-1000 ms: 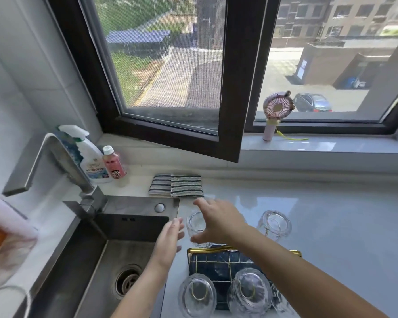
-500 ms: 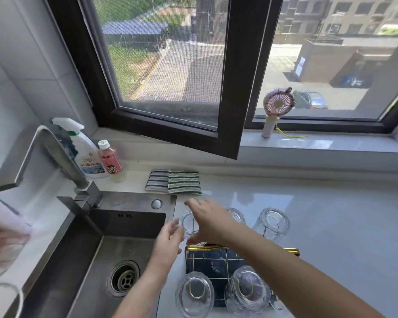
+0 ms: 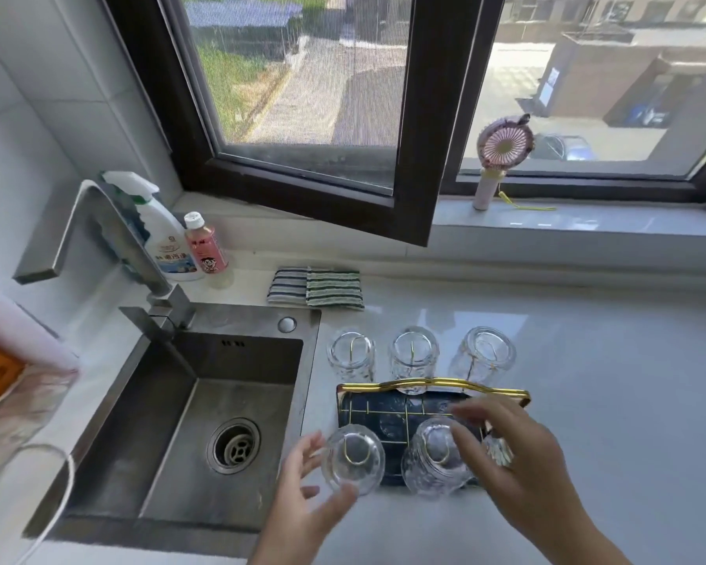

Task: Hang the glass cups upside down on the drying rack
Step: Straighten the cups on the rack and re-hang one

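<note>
A drying rack (image 3: 433, 386) with gold bars and a dark blue tray stands on the counter right of the sink. Three glass cups hang upside down on its far pegs: a left one (image 3: 350, 354), a middle one (image 3: 413, 356) and a right one (image 3: 484, 354). Two more hang on the near pegs, a left one (image 3: 353, 458) and a middle one (image 3: 437, 458). A further cup (image 3: 498, 450) shows partly behind my right hand. My left hand (image 3: 306, 495) is open beside the near left cup. My right hand (image 3: 510, 454) hovers open over the rack's near right side.
A steel sink (image 3: 188, 422) with a tap (image 3: 98, 234) lies to the left. A spray bottle (image 3: 162, 234), a small pink bottle (image 3: 202, 246) and folded striped cloths (image 3: 316, 287) sit behind it. The open window sash (image 3: 416, 136) overhangs the counter. A pink fan (image 3: 502, 157) stands on the sill.
Both hands have pulled back from the far row toward me. The far left cup, held before, now hangs alone on its peg, and the view has tilted down.
</note>
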Available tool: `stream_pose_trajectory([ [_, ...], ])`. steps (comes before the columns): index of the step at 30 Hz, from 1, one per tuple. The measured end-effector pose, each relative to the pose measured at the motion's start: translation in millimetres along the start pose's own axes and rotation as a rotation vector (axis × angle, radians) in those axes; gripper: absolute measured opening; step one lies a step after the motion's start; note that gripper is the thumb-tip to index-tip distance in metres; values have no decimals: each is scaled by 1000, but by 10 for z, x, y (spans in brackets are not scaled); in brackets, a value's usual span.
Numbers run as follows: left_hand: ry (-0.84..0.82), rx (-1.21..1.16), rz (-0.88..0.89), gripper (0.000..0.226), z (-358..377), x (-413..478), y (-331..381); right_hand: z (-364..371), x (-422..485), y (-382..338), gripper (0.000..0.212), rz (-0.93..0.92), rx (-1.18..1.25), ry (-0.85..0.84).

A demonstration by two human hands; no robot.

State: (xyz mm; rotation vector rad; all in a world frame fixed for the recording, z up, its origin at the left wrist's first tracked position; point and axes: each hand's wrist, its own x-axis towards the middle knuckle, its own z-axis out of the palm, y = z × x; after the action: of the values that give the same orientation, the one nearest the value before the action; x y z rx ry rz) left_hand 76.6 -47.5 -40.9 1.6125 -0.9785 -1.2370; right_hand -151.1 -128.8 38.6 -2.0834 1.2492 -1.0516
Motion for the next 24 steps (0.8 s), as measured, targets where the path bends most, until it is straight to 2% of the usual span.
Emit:
stream_pose_trajectory([
  [1, 5, 80, 9, 103, 48, -55, -54, -22, -129, 22, 7, -1, -10, 16],
  [3, 45, 169, 38, 99, 127, -103, -105, -37, -354, 57, 12, 14, -32, 46],
  [5, 78, 177, 37, 95, 186, -92, -119, -22, -541, 88, 15, 49, -45, 67],
  [7, 101, 154, 17, 90, 228, -65, -152, 7, -690, 124, 4, 96, -41, 97],
  [9, 109, 139, 5, 87, 250, -55, -202, 31, -792, 159, 13, 129, -42, 104],
  [18, 209, 176, 46, 85, 290, -35, -243, 28, -935, 323, 13, 170, -72, -116],
  [24, 239, 170, 124, 77, 341, 40, -198, 162, -879, 208, 25, 121, -18, -204],
])
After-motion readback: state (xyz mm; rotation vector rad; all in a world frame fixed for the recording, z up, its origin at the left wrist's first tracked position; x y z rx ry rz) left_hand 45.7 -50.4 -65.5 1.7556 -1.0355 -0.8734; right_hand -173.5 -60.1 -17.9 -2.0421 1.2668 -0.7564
